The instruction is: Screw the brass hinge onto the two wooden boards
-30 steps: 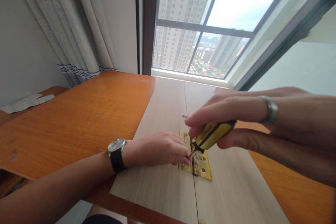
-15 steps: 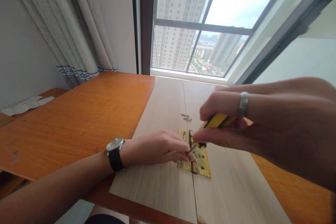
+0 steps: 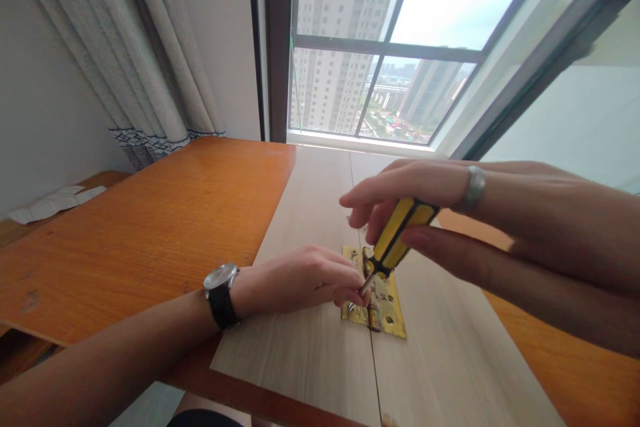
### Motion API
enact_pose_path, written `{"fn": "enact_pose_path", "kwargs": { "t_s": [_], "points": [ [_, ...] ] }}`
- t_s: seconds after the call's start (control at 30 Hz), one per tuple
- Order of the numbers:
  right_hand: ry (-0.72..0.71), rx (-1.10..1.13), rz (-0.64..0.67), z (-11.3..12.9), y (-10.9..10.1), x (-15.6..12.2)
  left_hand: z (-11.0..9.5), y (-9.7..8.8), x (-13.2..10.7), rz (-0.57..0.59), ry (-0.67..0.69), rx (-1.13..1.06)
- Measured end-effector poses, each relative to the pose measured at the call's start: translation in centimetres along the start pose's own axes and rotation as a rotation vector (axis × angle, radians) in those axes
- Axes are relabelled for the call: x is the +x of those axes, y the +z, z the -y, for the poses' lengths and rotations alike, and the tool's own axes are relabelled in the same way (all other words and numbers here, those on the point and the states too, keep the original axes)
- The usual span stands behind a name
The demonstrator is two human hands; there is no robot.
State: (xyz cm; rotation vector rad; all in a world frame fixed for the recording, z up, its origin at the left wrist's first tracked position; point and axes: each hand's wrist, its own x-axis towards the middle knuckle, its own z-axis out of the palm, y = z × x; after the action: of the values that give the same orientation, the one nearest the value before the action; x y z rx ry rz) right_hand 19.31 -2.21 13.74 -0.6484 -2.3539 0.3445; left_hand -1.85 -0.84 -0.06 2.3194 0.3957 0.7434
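Right hand [image 3: 425, 197] gripping yellow screwdriver [image 3: 400, 237], left hand [image 3: 295, 283] on brass hinge [image 3: 387, 313]

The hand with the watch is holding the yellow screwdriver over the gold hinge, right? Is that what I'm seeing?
Not quite. The head view shows that the right hand, the one with the ring, holds the yellow screwdriver over the gold hinge. The left hand, with the watch, is beside the screwdriver's tip.

Curtain [image 3: 145, 47] beside window [image 3: 380, 47]; tower blocks [image 3: 330, 80] outside; orange tabletop [image 3: 125, 247]; paper strip [image 3: 50, 205] on ledge [image 3: 105, 178]
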Motion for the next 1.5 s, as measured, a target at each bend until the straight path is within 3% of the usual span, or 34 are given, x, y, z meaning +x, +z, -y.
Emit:
{"fn": "enact_pose_path", "kwargs": {
  "t_s": [0.1,0.43,0.73,0.9,1.23,1.37,1.5],
  "points": [
    [-0.037,-0.074,0.199,-0.4,-0.6,0.6,0.0,0.1,-0.1,0.012,0.006,0.057],
    [-0.125,-0.313,0.054,-1.0,0.5,1.3,0.7,0.4,-0.2,0.069,0.044,0.207],
    [0.015,-0.376,0.216,-0.1,-0.1,0.1,0.7,0.3,-0.2,0.07,0.07,0.21],
    [-0.029,-0.336,0.271,-0.4,-0.8,0.3,0.2,0.1,-0.1,0.1,0.065,0.205],
    [-0.15,-0.484,0.157,0.8,0.3,1.0,-0.9,-0.2,0.2,0.005,0.062,0.16],
    [-0.129,-0.442,0.151,1.3,0.5,1.0,-1.3,-0.6,0.1,-0.103,0.066,0.085],
    [-0.064,-0.415,0.164,1.7,0.3,0.7,-1.2,-0.3,0.3,-0.139,0.096,0.091]
  ]
}}
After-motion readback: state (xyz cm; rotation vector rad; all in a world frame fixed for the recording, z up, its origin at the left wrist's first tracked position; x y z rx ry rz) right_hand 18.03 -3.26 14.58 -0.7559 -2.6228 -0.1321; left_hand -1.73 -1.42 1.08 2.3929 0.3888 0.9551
